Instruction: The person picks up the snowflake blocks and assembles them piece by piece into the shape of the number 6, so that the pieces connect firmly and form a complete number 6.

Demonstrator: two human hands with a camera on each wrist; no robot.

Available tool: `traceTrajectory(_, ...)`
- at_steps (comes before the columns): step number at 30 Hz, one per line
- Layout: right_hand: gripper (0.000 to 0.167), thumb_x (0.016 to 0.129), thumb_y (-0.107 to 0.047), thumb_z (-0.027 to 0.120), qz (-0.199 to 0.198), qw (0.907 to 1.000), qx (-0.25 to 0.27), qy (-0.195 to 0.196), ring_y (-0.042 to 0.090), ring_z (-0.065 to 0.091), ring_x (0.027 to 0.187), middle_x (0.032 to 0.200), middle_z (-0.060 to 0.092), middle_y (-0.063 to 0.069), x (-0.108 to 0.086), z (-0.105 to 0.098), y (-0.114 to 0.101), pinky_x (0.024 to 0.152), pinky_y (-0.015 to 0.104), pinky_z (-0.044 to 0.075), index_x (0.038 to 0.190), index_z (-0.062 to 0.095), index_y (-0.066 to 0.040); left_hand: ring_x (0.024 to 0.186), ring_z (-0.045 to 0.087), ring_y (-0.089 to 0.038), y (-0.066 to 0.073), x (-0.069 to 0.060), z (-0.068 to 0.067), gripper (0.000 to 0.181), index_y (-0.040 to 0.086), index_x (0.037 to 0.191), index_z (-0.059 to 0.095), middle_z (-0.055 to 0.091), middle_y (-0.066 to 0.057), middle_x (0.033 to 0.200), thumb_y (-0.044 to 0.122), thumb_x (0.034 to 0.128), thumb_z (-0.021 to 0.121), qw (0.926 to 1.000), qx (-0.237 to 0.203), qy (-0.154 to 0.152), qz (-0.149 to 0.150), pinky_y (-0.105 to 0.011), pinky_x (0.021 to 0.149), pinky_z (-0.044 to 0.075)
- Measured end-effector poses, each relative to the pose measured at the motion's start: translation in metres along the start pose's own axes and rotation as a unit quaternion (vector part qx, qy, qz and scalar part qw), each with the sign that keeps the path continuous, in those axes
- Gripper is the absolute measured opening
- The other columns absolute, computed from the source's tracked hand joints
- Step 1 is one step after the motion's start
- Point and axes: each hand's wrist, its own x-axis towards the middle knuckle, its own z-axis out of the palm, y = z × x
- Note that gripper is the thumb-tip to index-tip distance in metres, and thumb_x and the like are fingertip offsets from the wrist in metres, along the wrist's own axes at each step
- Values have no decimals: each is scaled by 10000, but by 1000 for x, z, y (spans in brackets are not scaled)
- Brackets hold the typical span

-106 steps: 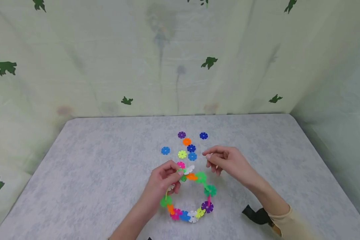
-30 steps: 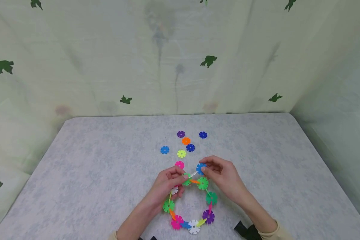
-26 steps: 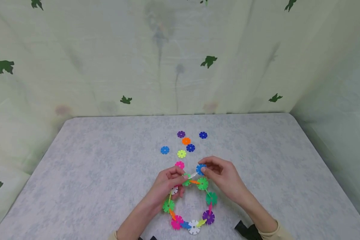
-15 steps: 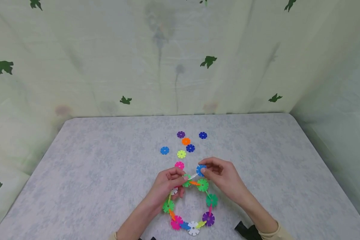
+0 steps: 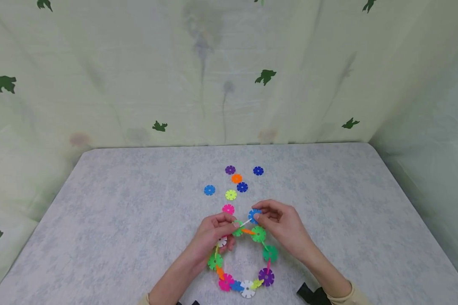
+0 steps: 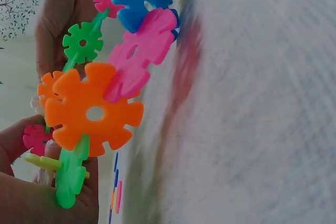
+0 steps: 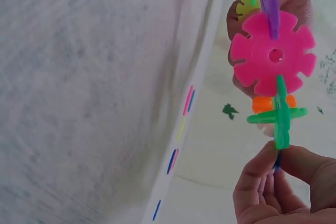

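My left hand (image 5: 213, 233) grips a ring of slotted flower-shaped plastic discs near a green disc (image 5: 237, 230). A white disc (image 5: 246, 222), seen edge-on, juts from that green one. Between thumb and fingers my right hand (image 5: 284, 222) pinches a light blue disc (image 5: 253, 215), whose rim meets the white disc's end; whether their slots interlock I cannot tell. The ring hangs toward me, with a purple disc (image 5: 266, 276) at its right. Close to the left wrist camera are an orange disc (image 6: 68, 111) and a pink disc (image 6: 152, 40). In the right wrist view a pink disc (image 7: 252, 59) hangs above the right hand.
Loose discs lie on the grey table (image 5: 137, 212) beyond my hands: pink (image 5: 228, 209), yellow (image 5: 230, 195), orange (image 5: 236, 178), purple (image 5: 230, 170) and several blue ones. A patterned curtain (image 5: 309, 106) stands behind the table. A black strap (image 5: 311, 294) is by the right sleeve.
Since the earliest frame my right hand has picked up a light blue disc from the table and brought it to the white disc. Over the last second both hands have barely moved.
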Motion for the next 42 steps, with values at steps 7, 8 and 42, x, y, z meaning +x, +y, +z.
traceTrajectory(7,140,930,-59,673,-57,9996,-121,-258,212,695,796,954,698,48,1,1,2,709,320,573,1062,706,-91,503,504,-147,3,-4,3,198,9,967,584,600,-61,670,151,897,704,9993,286,160,160,-211,432,314)
traceTrajectory(8,142,931,-57,671,-52,9995,-96,-294,214,698,805,966,701,48,2,1,2,714,321,573,1064,708,-88,504,507,-147,3,-4,3,192,10,960,585,601,-64,674,147,897,704,9992,307,164,174,-212,435,315)
traceTrajectory(42,284,910,-81,682,-1018,9069,-2897,-2886,133,531,856,946,595,-52,100,17,13,742,274,493,1170,709,-193,507,504,-189,11,-6,-14,304,77,1210,576,584,-92,724,290,993,579,9887,1066,-1021,-244,-262,521,447)
